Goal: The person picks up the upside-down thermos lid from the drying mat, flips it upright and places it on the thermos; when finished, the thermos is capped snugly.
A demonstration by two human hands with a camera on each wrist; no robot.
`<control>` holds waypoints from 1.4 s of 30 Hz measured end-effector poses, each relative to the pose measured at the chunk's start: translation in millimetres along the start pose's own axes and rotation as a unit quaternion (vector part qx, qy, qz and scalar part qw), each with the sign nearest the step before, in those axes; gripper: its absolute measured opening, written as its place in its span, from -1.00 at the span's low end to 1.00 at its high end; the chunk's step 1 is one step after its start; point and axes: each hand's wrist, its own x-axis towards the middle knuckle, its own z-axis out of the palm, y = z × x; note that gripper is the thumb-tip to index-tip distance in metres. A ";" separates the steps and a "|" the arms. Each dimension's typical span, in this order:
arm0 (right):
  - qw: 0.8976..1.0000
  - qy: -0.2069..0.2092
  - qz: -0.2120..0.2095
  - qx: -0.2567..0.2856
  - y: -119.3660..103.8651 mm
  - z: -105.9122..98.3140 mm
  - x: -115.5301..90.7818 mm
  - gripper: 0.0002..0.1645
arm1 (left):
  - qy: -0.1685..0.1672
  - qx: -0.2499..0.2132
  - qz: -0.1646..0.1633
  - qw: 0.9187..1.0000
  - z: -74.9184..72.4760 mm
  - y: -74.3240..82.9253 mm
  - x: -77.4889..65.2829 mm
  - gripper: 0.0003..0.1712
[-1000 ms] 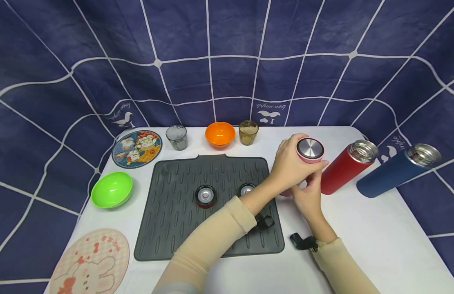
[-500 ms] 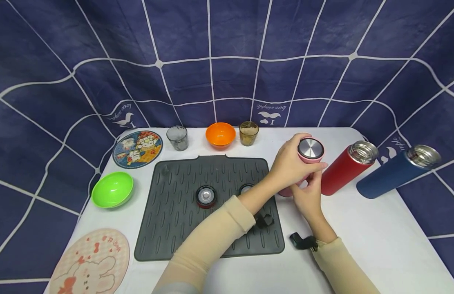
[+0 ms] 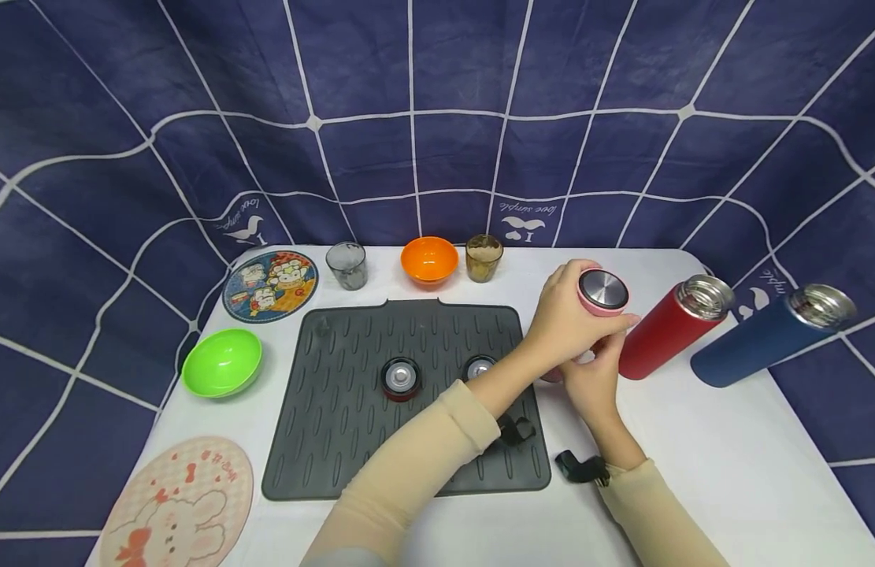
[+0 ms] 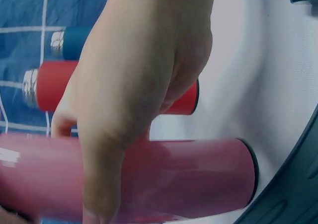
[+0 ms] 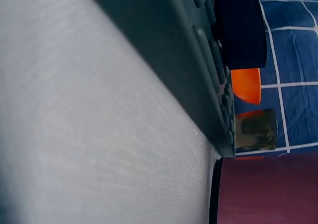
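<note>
Off the mat (image 3: 338,441) at 3 o'clock, pink bottle (image 4: 174,179): stands upright on the bench (image 3: 699,472), its base just beside the mat's edge, held by both hands at once.
Long axis: runs straight up from base to cap (image 3: 603,289), whose steel disc faces upward.
Left hand (image 3: 563,319): comes in from 7 o'clock and sits uppermost; its fingers curl round the bottle's top end from the 9 o'clock side, the thumb lying across the 6 o'clock side. Whether they grip only the cap or also the neck, I cannot tell.
Right hand (image 3: 595,378): comes in from 5 o'clock, directly below the left; its fingers and thumb grip the body, and the left wrist view shows the thumb crossing it.
Nearer hand: left for the cap, right for the base.
What it turns on: by my judgement, the two grips are stacked on one upright line, so any twist would need to run about that line, with the lower grip keeping the body steady.
Red bottle (image 3: 664,335): upright at 3 o'clock from the pink one, uncapped, close by the hands; contact is unclear.
Blue bottle (image 3: 763,342): farther out at 3 o'clock, also uncapped.
First lid (image 3: 401,378): on the mat, at 9 o'clock.
Second lid (image 3: 477,365): also on the mat, nearer, partly behind the left forearm.
</note>
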 end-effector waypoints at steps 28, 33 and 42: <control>0.999 -0.004 0.031 -0.017 -1.1 1.5 2.6 -0.06 | -0.154 -0.154 0.019 0.976 -31.1 -27.9 12.3 -0.09; 0.999 -0.006 0.032 -0.015 -0.4 1.4 2.8 -0.07 | -0.166 -0.180 0.022 0.969 -32.6 -30.7 13.6 -0.21; 0.999 -0.017 0.027 -0.004 3.1 -0.8 1.1 -0.05 | -0.191 -0.171 0.013 0.966 -35.3 -27.3 8.7 -0.06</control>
